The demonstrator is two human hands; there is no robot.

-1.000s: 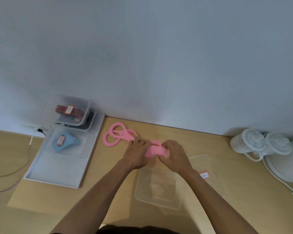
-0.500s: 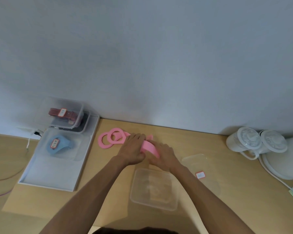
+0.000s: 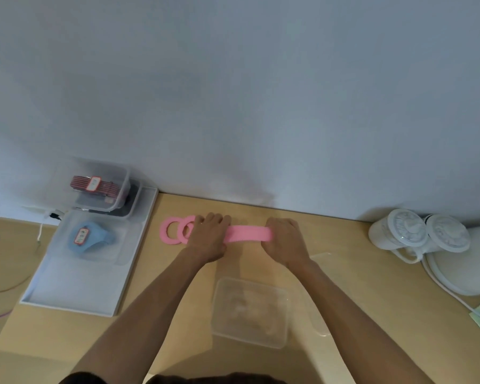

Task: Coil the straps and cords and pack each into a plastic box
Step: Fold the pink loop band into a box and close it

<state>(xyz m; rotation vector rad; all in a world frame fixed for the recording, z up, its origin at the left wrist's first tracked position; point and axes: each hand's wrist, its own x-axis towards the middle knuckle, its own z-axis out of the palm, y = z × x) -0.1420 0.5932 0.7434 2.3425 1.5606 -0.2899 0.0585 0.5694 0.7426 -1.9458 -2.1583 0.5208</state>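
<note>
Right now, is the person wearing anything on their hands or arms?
No gloves on the left hand or right hand, no watch or bracelet, and both forearms are bare of sleeves. Only a dark garment shows at the bottom edge.

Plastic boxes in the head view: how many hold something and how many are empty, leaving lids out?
Filled boxes: 3 (red-strap box, box beneath it with dark contents, blue-strap box)
Empty box: 1
Total: 4
</note>
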